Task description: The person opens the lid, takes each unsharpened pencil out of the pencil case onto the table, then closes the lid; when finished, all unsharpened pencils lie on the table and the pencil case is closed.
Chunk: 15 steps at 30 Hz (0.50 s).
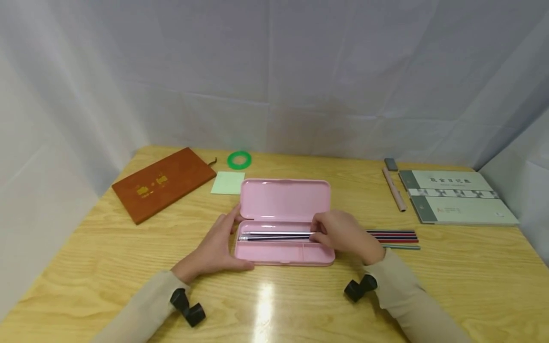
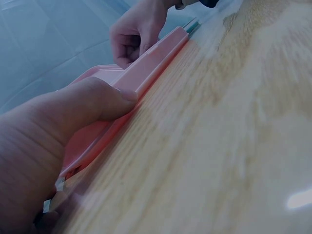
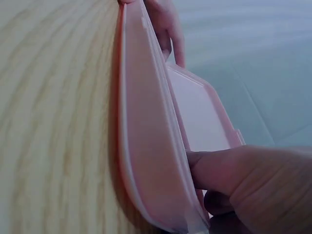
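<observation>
A pink pencil case lies on the wooden table with its lid raised at the back. Several pencils lie lengthwise in its long rear compartment. My left hand holds the case by its left end, the thumb along the front wall and the fingers round behind. Over the right end of the case, my right hand reaches in with curled fingers and pinches a silver-looking pencil near its right end. Its fingertips are partly hidden by the case wall in the right wrist view.
More pencils lie right of the case. Behind stand a pale pink pen, a grey eraser and a green-white notebook. Leftward are a brown notebook, sticky notes and a green tape roll.
</observation>
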{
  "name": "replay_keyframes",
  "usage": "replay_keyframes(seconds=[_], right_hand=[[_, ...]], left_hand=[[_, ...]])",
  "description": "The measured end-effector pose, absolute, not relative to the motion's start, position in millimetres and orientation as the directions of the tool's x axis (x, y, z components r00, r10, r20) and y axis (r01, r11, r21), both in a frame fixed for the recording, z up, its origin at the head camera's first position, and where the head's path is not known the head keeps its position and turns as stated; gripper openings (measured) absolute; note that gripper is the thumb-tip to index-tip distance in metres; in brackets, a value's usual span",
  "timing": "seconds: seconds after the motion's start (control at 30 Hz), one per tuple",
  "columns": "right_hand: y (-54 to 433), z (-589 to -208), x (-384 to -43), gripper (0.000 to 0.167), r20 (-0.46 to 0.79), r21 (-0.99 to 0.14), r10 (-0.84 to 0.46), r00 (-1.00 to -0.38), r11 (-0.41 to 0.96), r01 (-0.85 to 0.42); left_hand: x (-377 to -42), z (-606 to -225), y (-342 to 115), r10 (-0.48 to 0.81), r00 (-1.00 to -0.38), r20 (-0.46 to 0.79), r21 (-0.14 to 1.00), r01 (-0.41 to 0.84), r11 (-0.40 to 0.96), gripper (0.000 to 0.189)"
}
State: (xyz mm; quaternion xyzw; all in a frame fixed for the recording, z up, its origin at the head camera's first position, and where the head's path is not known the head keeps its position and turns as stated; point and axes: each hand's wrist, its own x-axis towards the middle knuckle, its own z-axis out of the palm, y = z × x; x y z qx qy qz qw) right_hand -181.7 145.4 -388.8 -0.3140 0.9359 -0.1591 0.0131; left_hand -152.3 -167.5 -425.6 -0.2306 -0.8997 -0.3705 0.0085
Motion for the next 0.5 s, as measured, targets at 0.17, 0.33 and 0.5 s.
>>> replay_keyframes(seconds=[0.17, 0.33, 0.5], right_hand=[[150.5, -389.9, -181.8, 0.013, 0.091, -0.362, -0.599, -0.796, 0.724, -0.587], [155.6, -388.1, -180.5, 0.007, 0.187, -0.402, -0.623, -0.760, 0.657, -0.638], [178.9, -383.1, -173.0, 0.004, 0.220, -0.406, -0.581, -0.784, 0.676, -0.615]], left_hand=[[-151.5, -425.1, -166.4, 0.417, -0.892, 0.173, 0.672, 0.417, 0.612, 0.135], [-148.9, -422.8, -170.7, 0.403, -0.900, 0.166, 0.665, 0.404, 0.628, 0.134], [-150.3, -422.9, -168.0, 0.418, -0.891, 0.178, 0.664, 0.422, 0.617, 0.135]])
